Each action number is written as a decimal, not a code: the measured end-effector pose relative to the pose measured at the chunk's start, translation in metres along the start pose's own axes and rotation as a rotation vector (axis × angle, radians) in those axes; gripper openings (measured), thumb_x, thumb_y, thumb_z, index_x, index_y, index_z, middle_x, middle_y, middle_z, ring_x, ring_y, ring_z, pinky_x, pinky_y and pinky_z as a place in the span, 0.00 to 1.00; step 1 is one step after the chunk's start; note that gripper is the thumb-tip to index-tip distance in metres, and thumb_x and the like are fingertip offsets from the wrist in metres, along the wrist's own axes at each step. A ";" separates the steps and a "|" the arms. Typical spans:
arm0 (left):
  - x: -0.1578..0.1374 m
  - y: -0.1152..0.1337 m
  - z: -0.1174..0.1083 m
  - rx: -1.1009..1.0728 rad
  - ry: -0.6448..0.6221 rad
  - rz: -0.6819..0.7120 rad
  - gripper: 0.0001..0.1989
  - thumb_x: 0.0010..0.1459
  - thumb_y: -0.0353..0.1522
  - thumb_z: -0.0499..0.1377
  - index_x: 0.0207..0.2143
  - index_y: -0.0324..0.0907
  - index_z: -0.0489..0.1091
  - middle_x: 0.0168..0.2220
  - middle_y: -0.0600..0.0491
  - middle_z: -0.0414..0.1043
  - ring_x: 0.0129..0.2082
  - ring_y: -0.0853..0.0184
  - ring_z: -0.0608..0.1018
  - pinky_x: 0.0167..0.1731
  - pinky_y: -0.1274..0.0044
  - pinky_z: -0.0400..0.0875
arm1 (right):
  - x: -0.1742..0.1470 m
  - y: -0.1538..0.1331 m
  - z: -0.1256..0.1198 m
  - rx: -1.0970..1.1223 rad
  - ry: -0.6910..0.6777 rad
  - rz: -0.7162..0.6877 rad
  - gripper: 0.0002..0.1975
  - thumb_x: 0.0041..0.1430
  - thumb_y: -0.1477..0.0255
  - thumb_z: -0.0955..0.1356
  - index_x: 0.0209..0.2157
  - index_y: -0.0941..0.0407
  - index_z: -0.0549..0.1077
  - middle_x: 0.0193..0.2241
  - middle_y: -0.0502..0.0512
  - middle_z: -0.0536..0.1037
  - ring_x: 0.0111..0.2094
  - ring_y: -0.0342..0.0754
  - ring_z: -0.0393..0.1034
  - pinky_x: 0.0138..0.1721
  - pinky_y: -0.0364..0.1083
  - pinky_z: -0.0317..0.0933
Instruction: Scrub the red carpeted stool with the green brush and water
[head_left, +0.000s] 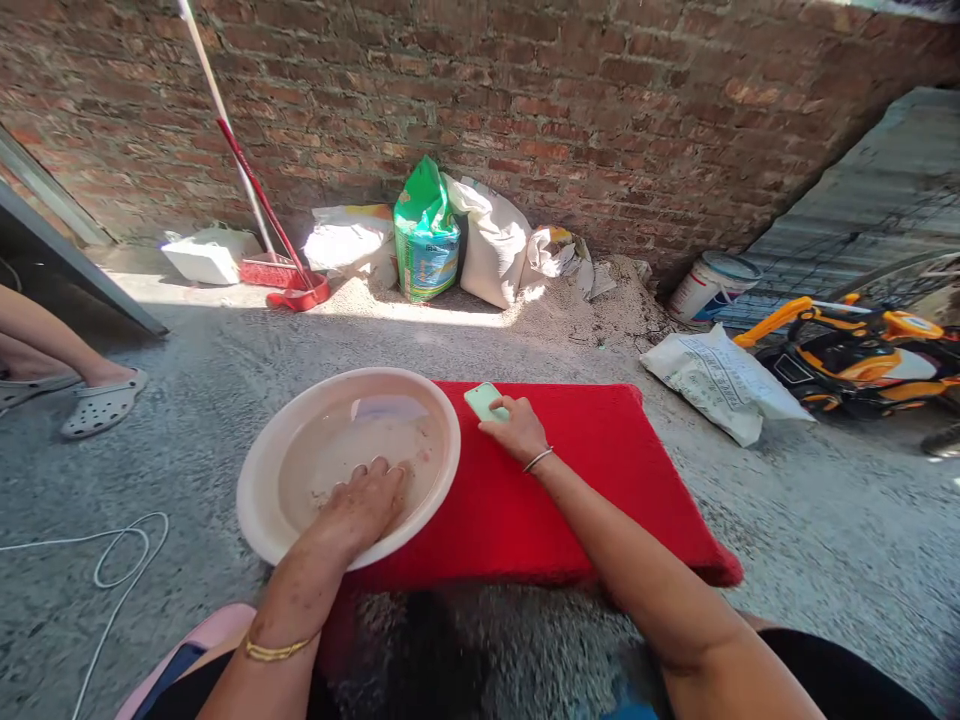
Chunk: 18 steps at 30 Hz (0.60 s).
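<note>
My left hand reaches palm down into a wide, pale plastic basin of cloudy water. Its fingers look slightly apart, with the fingertips at or under the water. The basin overlaps the left end of a bright red, plush mat on the ground. Above the mat's far left part, my right hand grips a flat, pale green rectangular thing with rounded corners. Its exact kind does not show clearly. Thumb and fingers close on its near right side, just right of the basin's rim.
Along the brick wall stand a red broom and dustpan, a green bag and white sacks. To the right are a bucket, a flat sack and a yellow-black toy vehicle. Another person's foot and a cable are left.
</note>
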<state>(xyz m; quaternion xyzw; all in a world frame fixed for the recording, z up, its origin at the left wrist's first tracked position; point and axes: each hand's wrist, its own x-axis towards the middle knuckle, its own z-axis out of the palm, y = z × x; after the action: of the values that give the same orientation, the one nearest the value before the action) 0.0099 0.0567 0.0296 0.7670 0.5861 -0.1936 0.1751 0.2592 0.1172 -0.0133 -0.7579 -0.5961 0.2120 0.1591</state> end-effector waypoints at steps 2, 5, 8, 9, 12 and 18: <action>0.001 -0.001 0.001 0.019 0.005 0.004 0.27 0.71 0.32 0.45 0.70 0.43 0.63 0.62 0.37 0.69 0.61 0.48 0.74 0.54 0.57 0.74 | -0.008 -0.027 0.016 -0.034 -0.057 -0.060 0.22 0.62 0.57 0.72 0.56 0.46 0.77 0.52 0.56 0.74 0.48 0.51 0.75 0.46 0.46 0.66; 0.005 -0.004 0.003 0.011 0.001 0.008 0.27 0.72 0.33 0.45 0.70 0.43 0.63 0.61 0.37 0.69 0.60 0.47 0.74 0.54 0.56 0.73 | -0.013 -0.033 0.021 -0.142 -0.105 -0.135 0.22 0.65 0.54 0.69 0.58 0.45 0.76 0.53 0.57 0.74 0.51 0.52 0.74 0.49 0.48 0.65; 0.011 -0.009 0.009 -0.002 -0.004 0.017 0.27 0.72 0.35 0.43 0.70 0.45 0.63 0.61 0.39 0.69 0.59 0.47 0.74 0.55 0.56 0.72 | -0.015 0.001 0.004 -0.245 -0.078 -0.086 0.23 0.65 0.56 0.70 0.60 0.44 0.75 0.54 0.58 0.73 0.52 0.53 0.74 0.51 0.48 0.64; 0.014 -0.011 0.012 -0.001 0.000 0.022 0.28 0.73 0.36 0.43 0.70 0.45 0.63 0.61 0.39 0.69 0.59 0.47 0.74 0.54 0.56 0.72 | -0.015 0.020 -0.007 -0.268 -0.055 -0.034 0.24 0.65 0.56 0.70 0.61 0.44 0.74 0.55 0.58 0.73 0.53 0.54 0.74 0.51 0.48 0.64; 0.021 -0.019 0.024 0.002 0.036 0.029 0.28 0.72 0.37 0.42 0.69 0.47 0.65 0.60 0.39 0.69 0.57 0.47 0.75 0.52 0.56 0.73 | -0.020 0.089 -0.049 -0.284 0.020 0.199 0.25 0.66 0.56 0.69 0.62 0.45 0.73 0.56 0.60 0.73 0.53 0.55 0.74 0.51 0.49 0.65; 0.024 -0.024 0.029 -0.012 0.088 0.045 0.27 0.71 0.39 0.43 0.67 0.47 0.68 0.61 0.38 0.69 0.56 0.47 0.76 0.50 0.57 0.73 | -0.048 0.231 -0.129 -0.259 0.223 0.659 0.26 0.64 0.57 0.69 0.60 0.51 0.76 0.57 0.67 0.74 0.56 0.60 0.74 0.51 0.53 0.65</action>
<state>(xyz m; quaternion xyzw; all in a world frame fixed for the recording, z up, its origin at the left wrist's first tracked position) -0.0101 0.0681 -0.0085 0.7866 0.5772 -0.1520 0.1581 0.5085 0.0169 -0.0097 -0.9415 -0.3208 0.0908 0.0488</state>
